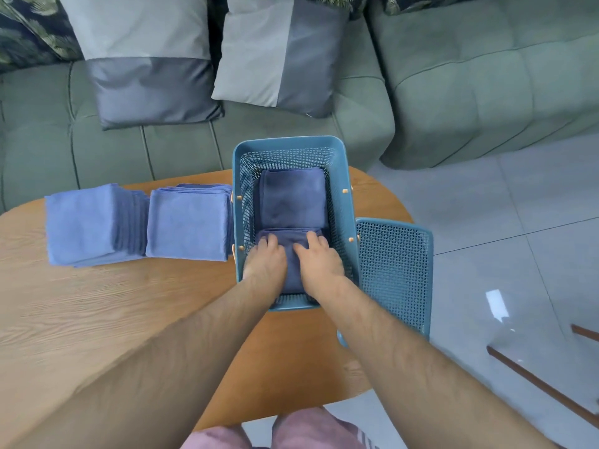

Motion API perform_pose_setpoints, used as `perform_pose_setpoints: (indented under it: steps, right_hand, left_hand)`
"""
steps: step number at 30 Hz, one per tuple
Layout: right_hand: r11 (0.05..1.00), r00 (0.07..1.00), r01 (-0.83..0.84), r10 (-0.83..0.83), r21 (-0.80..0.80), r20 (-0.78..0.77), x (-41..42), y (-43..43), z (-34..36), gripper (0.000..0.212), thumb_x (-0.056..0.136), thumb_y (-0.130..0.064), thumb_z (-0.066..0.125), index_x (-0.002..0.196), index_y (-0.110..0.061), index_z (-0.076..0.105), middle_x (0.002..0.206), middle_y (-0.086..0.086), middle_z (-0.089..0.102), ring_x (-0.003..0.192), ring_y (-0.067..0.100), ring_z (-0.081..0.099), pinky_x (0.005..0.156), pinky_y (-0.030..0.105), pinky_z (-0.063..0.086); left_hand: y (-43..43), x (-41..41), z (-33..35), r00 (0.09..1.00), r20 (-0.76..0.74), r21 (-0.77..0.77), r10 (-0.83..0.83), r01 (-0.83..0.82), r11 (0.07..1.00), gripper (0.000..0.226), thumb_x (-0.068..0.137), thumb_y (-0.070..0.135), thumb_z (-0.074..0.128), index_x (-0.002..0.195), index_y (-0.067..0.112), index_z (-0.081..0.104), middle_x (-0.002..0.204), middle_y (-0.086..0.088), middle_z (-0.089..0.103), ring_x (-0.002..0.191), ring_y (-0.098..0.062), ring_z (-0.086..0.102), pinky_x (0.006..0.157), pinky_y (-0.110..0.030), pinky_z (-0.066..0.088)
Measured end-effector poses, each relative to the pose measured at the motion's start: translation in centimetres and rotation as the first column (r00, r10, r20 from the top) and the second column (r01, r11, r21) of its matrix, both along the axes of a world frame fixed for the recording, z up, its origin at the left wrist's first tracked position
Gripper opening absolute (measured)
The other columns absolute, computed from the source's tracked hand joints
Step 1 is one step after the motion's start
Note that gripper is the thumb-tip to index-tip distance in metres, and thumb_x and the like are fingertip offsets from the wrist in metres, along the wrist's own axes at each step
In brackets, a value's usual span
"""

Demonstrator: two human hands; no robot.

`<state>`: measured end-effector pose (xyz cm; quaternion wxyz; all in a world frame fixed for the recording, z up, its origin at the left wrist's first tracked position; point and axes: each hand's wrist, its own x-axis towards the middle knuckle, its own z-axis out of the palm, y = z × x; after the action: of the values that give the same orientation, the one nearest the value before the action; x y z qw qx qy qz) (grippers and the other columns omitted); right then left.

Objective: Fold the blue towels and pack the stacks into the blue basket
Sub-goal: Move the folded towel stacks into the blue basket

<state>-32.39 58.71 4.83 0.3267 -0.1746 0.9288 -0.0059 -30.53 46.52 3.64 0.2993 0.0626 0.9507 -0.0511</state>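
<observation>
Both our hands are down inside the blue basket point(245, 196). The left hand point(265, 262) and the right hand point(319, 260) lie side by side, fingers spread and fairly flat, pressing on the near stack of folded towels point(293, 270) rather than gripping it. That stack fills the near half of the basket. A second folded stack point(291, 199) fills the far half, its near edge touching the one under our palms.

Our wrists cross the basket's near rim, so the front wall and the near end of the stack are mostly hidden from us.

To the left on the wooden bench point(97, 319) two more towel stacks wait. One point(188, 222) sits just beside the basket wall; the other point(81, 222) touches it on its left side. On the right, a blue perforated panel point(393, 270) sits against the basket — we cannot tell whether it is a lid.

Beyond the bench stands a grey-green sofa point(470, 76) with two grey cushions point(146, 59) point(278, 50). A pale tiled floor point(518, 222) lies to the right.
</observation>
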Motion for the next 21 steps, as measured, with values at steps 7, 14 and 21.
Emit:
perform_pose_setpoints:
  steps: [7, 14, 21]
  right_hand:
    - [1.0, 1.0, 0.014, -0.014, 0.017, 0.027, -0.5, -0.4, 0.8, 0.066, 0.085, -0.014, 0.07, 0.144, -0.02, 0.041, 0.143, 0.009, 0.036, 0.131, 0.029, 0.04, 0.099, 0.04, 0.044]
    - [0.984, 0.961, 0.069, -0.11, -0.166, -0.254, -0.6, -2.9, 5.9, 0.041, 0.096, -0.019, 0.053, 0.137, -0.021, 0.046, 0.13, 0.003, 0.047, 0.118, 0.026, 0.05, 0.089, 0.038, 0.045]
    - [0.948, 0.954, -0.023, -0.075, -0.318, -0.292, -0.6, -10.4, 9.7, 0.049, 0.096, -0.022, 0.056, 0.144, -0.019, 0.045, 0.132, 0.005, 0.047, 0.117, 0.028, 0.047, 0.088, 0.039, 0.041]
  left_hand:
    - [0.2, -0.9, 0.9, 0.998, 0.023, -0.068, -0.061, 0.062, 0.996, 0.039, 0.101, 0.016, 0.045, 0.138, 0.006, 0.046, 0.149, -0.018, 0.041, 0.138, -0.03, 0.041, 0.113, -0.038, 0.035]
    - [-3.0, -0.5, 6.1, 0.943, -0.334, 0.157, -0.018, 0.074, 0.985, 0.028, 0.092, 0.013, 0.043, 0.119, 0.013, 0.054, 0.121, -0.004, 0.054, 0.119, -0.024, 0.049, 0.099, -0.035, 0.039]
    - [-11.2, 1.6, 9.2, 0.867, -0.422, 0.266, 0.266, -0.162, 0.95, 0.028, 0.092, 0.023, 0.06, 0.114, 0.006, 0.063, 0.123, -0.01, 0.061, 0.113, -0.031, 0.057, 0.089, -0.043, 0.047]
